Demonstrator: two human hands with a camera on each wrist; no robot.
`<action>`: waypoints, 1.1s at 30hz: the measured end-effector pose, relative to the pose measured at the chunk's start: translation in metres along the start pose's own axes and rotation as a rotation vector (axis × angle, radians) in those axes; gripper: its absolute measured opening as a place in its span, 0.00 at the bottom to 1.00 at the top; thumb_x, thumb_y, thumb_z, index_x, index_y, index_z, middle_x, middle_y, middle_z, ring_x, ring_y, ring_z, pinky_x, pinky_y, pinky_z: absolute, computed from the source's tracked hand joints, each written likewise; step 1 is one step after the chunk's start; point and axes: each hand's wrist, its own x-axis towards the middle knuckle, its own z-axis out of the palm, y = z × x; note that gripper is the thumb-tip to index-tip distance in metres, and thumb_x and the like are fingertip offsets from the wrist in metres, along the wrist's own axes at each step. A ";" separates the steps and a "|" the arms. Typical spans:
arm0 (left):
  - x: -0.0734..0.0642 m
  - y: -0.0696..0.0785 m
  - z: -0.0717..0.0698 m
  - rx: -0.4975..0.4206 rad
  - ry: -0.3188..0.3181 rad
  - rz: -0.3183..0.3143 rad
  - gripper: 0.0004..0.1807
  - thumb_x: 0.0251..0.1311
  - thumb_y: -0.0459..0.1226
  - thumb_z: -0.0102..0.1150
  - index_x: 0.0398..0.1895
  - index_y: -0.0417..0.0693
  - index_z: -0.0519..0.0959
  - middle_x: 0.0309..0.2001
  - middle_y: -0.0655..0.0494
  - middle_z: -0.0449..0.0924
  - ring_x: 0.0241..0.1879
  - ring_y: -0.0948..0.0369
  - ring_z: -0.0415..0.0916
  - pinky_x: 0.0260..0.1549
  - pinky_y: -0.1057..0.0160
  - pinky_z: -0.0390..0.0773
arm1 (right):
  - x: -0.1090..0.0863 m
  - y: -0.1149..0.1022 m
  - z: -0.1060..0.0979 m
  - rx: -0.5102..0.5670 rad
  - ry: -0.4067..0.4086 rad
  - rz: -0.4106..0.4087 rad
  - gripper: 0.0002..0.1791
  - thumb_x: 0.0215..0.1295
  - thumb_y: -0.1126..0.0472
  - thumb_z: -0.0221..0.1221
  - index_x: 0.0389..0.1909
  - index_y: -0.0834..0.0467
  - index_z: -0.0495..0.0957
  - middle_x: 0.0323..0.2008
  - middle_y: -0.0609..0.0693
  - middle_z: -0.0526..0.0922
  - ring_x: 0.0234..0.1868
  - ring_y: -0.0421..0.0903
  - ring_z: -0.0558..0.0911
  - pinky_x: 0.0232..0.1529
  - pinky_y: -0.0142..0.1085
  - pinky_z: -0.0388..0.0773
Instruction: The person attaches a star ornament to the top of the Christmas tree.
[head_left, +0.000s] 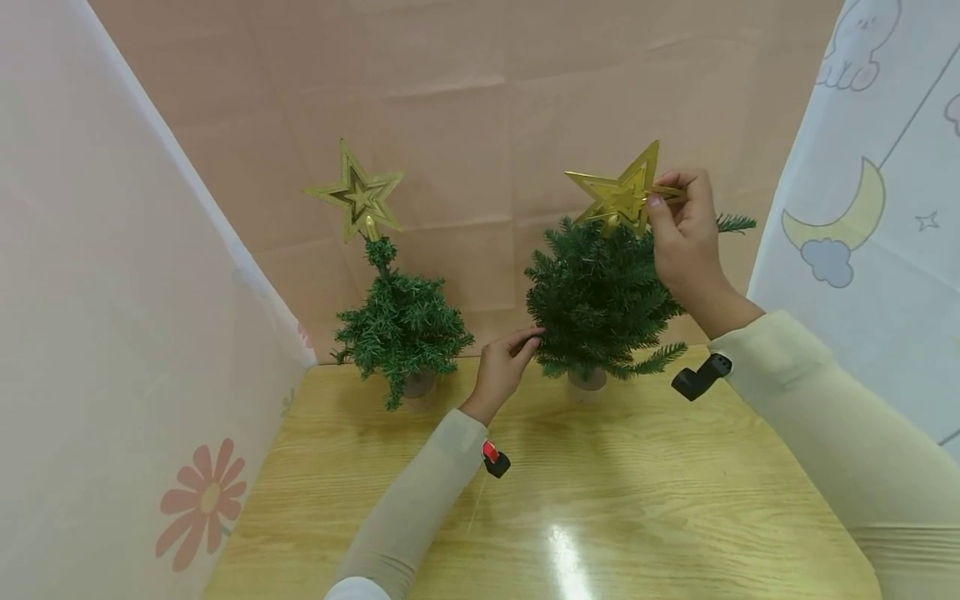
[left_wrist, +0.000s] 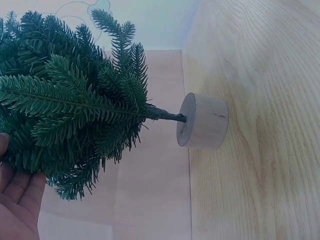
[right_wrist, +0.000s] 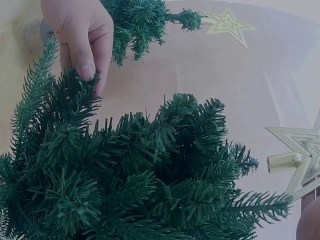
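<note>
My right hand (head_left: 688,242) pinches a gold star tree topper (head_left: 624,198) by one point, above the right-hand small artificial Christmas tree (head_left: 600,292). In the right wrist view, the topper's hollow socket (right_wrist: 285,162) sits to the side of the tree's tip, apart from it. At the tree's left side, my left hand (head_left: 501,373) pinches the end of a green branch (right_wrist: 75,95) between thumb and fingers. The tree stands upright on a round wooden base (left_wrist: 205,121), its thin trunk showing in the left wrist view.
A second small tree (head_left: 405,321) stands to the left, with a gold star (head_left: 358,197) on its top. Both trees are near the back edge of the wooden table (head_left: 600,475). A pinkish cloth (head_left: 480,100) hangs behind, and printed white cloths flank both sides.
</note>
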 end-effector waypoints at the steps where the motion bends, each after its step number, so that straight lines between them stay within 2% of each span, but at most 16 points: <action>1: 0.000 0.000 0.000 0.000 0.000 0.000 0.19 0.70 0.43 0.54 0.60 0.50 0.80 0.60 0.53 0.77 0.47 0.70 0.79 0.40 0.69 0.80 | 0.000 0.002 -0.001 -0.002 -0.002 0.005 0.07 0.75 0.68 0.45 0.49 0.59 0.66 0.44 0.51 0.68 0.40 0.45 0.68 0.42 0.33 0.65; 6: 0.000 0.000 0.001 0.001 0.002 -0.003 0.19 0.70 0.44 0.54 0.60 0.50 0.79 0.59 0.56 0.78 0.46 0.71 0.79 0.39 0.69 0.80 | 0.000 0.006 -0.002 -0.024 -0.004 0.026 0.07 0.75 0.68 0.45 0.49 0.58 0.66 0.45 0.50 0.67 0.41 0.44 0.68 0.42 0.32 0.65; 10: 0.000 -0.001 0.002 -0.001 0.000 0.005 0.19 0.70 0.43 0.54 0.60 0.49 0.79 0.59 0.55 0.78 0.47 0.70 0.79 0.42 0.69 0.80 | -0.001 0.008 -0.002 -0.051 -0.005 0.042 0.07 0.75 0.68 0.45 0.49 0.57 0.66 0.46 0.49 0.67 0.42 0.43 0.68 0.43 0.31 0.66; 17: 0.000 -0.003 0.003 0.045 0.019 0.033 0.19 0.70 0.45 0.53 0.59 0.50 0.80 0.56 0.62 0.79 0.49 0.70 0.79 0.44 0.71 0.78 | -0.001 0.010 -0.001 -0.055 -0.005 0.060 0.08 0.75 0.68 0.45 0.50 0.56 0.66 0.46 0.48 0.68 0.43 0.44 0.68 0.44 0.30 0.66; 22: 0.000 -0.002 0.002 0.043 0.016 0.034 0.19 0.70 0.45 0.53 0.59 0.50 0.80 0.58 0.59 0.78 0.49 0.70 0.78 0.44 0.70 0.78 | -0.001 0.010 -0.002 -0.088 -0.020 0.073 0.08 0.75 0.67 0.44 0.51 0.55 0.65 0.46 0.47 0.68 0.43 0.45 0.69 0.44 0.30 0.66; 27: 0.000 0.000 0.001 0.034 0.003 0.027 0.18 0.70 0.44 0.53 0.59 0.51 0.80 0.58 0.55 0.78 0.50 0.70 0.78 0.45 0.71 0.78 | -0.002 0.002 0.001 -0.099 -0.036 0.082 0.08 0.75 0.68 0.44 0.50 0.55 0.66 0.46 0.46 0.67 0.43 0.44 0.69 0.44 0.29 0.66; 33: 0.000 0.000 0.002 0.047 0.005 0.018 0.18 0.70 0.45 0.53 0.59 0.51 0.80 0.56 0.62 0.79 0.48 0.71 0.79 0.43 0.71 0.79 | -0.005 -0.014 0.005 -0.122 -0.064 0.084 0.08 0.76 0.68 0.44 0.50 0.57 0.66 0.46 0.46 0.67 0.44 0.45 0.69 0.44 0.29 0.66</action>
